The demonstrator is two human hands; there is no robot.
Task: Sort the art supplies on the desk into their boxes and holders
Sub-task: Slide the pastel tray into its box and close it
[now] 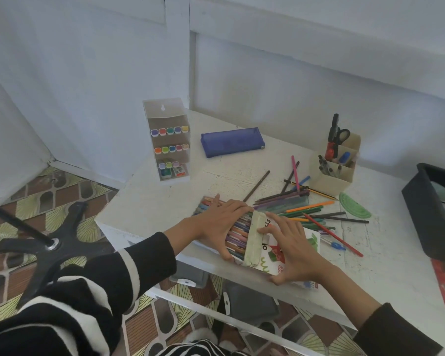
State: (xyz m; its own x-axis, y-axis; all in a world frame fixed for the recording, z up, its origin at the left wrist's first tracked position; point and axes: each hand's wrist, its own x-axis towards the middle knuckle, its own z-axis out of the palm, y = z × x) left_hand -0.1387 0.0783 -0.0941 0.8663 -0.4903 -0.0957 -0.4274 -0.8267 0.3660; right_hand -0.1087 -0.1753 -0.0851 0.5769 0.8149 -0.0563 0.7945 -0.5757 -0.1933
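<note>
A flat box of oil pastels point(238, 236) lies at the desk's front edge, its printed lid point(272, 249) partly slid over the coloured sticks. My left hand point(221, 222) rests on the sticks, its fingers round the box's left part. My right hand point(292, 249) grips the lid, thumb at its near edge and fingers on its pale end. A heap of loose coloured pencils point(311, 210) lies just behind the box. A beige desk holder point(334, 165) with scissors and pens stands further back.
A tiered marker stand point(168, 145) and a blue pencil case point(231, 141) sit at the back. A green protractor point(355, 205) lies right of the pencils. A black tray point(427, 209) stands at the right edge. A chair base point(52, 242) is on the floor, left.
</note>
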